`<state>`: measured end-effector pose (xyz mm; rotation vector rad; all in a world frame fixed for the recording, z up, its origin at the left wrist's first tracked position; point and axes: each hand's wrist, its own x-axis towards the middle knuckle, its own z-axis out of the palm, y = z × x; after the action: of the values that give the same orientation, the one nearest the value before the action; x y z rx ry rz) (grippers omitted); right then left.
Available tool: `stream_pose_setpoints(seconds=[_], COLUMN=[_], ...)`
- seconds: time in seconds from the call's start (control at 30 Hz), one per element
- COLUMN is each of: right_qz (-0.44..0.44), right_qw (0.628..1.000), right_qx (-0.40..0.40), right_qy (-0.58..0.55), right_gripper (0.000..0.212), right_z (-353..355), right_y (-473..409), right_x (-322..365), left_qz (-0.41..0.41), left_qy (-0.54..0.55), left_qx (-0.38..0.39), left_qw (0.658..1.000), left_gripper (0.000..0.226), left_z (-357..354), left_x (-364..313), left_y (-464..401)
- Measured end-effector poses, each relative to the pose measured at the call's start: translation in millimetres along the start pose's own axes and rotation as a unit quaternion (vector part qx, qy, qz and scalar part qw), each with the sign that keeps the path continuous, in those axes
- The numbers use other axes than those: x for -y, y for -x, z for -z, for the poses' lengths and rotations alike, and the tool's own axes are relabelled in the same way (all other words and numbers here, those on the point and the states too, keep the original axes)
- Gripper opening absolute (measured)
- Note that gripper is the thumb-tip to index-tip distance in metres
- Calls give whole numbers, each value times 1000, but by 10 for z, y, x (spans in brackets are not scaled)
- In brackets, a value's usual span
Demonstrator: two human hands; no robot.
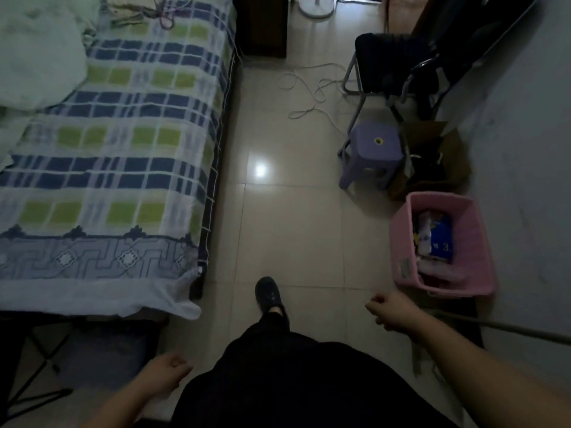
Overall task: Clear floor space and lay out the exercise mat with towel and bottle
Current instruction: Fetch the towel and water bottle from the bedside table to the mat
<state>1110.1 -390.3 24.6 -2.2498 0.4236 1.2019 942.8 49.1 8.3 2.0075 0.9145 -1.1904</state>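
Note:
A strip of pale tiled floor (pixel 287 217) runs between the bed and the wall, seen from above as I stand on it. My left hand (pixel 165 373) hangs low at the bottom left with its fingers curled in and nothing in it. My right hand (pixel 391 312) is held out over the floor at the lower right, loosely fisted and holding nothing. One dark shoe (pixel 268 294) steps forward in the middle. No exercise mat, towel or bottle shows in the head view.
A bed with a plaid sheet (pixel 117 149) fills the left. A pink basket (pixel 441 245) with items, a purple stool (pixel 372 152), a black chair (pixel 392 63) and a cardboard box (pixel 432 156) line the right wall. A white cable (pixel 309 88) loops on the far floor.

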Motion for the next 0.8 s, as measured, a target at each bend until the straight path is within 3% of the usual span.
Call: stream_pose_setpoints(seconds=[0.13, 0.37, 0.5, 0.6, 0.8], right_qz=[-77, -93, -114, -147, -131], right_qw=[997, 987, 987, 982, 987], right_qx=[-15, -37, -3, 28, 83], right_qy=[-21, -128, -115, -116, -29], right_gripper=[14, 19, 21, 19, 22], right_z=[319, 677, 822, 1105, 2227], right_y=[-153, -590, -991, -1349, -2149], right_x=[0, 436, 622, 796, 1459], left_qz=[16, -103, -166, -175, -120], left_qy=[25, 23, 18, -42, -104], left_qx=[-21, -93, -59, -39, 1], left_qw=[999, 990, 984, 983, 987], left_gripper=[20, 20, 15, 19, 15], left_z=[812, 2041, 2216, 2226, 2481], left_x=[-554, -2331, -3249, -3776, -4480], left_y=[-387, -858, -1035, -1231, -1493])
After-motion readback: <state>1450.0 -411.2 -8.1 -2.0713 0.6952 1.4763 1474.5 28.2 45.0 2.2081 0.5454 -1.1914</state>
